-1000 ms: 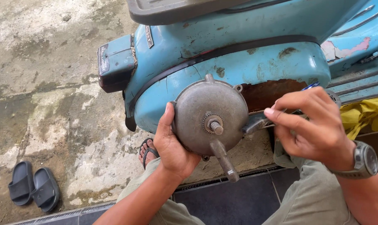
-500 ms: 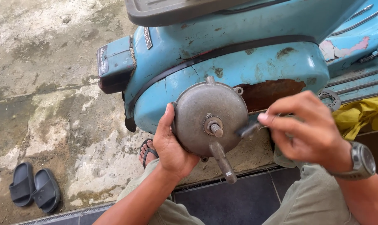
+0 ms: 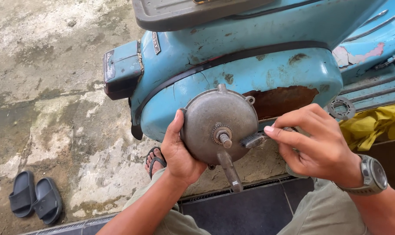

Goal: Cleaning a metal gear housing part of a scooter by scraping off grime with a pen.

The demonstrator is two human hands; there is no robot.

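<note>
The left hand (image 3: 180, 152) grips the left edge of a round grey metal cover (image 3: 219, 124), thumb on its face and fingers wrapped behind the rim. The cover is held upright, facing the person. At its centre a short shaft (image 3: 225, 139) projects, and a lever arm (image 3: 229, 170) hangs down from below it.

The right hand (image 3: 319, 143) is closed around a small brush (image 3: 253, 140), forefinger laid along the handle. The bristle end touches the cover face just right of the shaft.

Behind both hands stands a light blue scooter body (image 3: 249, 69) with a rusted patch (image 3: 280, 100). Beyond the right hand lie a yellow cloth (image 3: 371, 124) and a toothed metal ring (image 3: 341, 108). Far left of the left hand, a pair of black sandals (image 3: 34, 200) rests on the concrete floor (image 3: 45, 87).
</note>
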